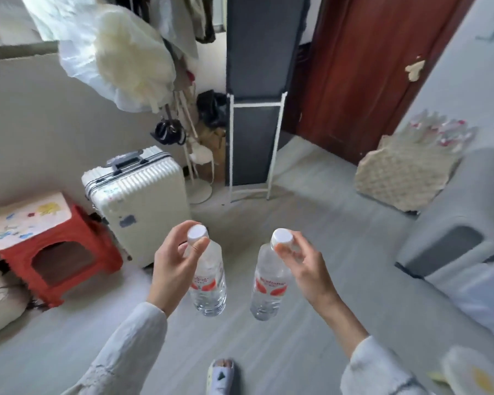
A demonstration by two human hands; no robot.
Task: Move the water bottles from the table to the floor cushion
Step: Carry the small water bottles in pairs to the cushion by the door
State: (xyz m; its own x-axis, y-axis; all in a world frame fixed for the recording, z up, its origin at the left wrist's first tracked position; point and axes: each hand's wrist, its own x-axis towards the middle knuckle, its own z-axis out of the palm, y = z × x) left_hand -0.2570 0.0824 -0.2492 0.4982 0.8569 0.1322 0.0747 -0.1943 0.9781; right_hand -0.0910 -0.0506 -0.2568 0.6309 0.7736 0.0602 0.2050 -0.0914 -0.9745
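While two clear plastic water bottles with white caps and red labels are being held upright above the grey floor (311, 223) in the lower middle of the frame, each is being pinched at its neck just under the cap. The left bottle (207, 276) is being gripped by the left hand (173, 267), thumb and fingers curled round the neck; the right bottle (268, 283) is being gripped the same way by the right hand (304, 265). The two bottles are being kept near each other, apart and not touching. Pale sleeves are being shown on both forearms. A cream hard-shell suitcase (139, 206) is being seen standing left of centre, with a red plastic stool (54, 246) at the left edge. A beige quilted cushion (405, 178) is being seen on the floor at the right, well apart from the bottles.
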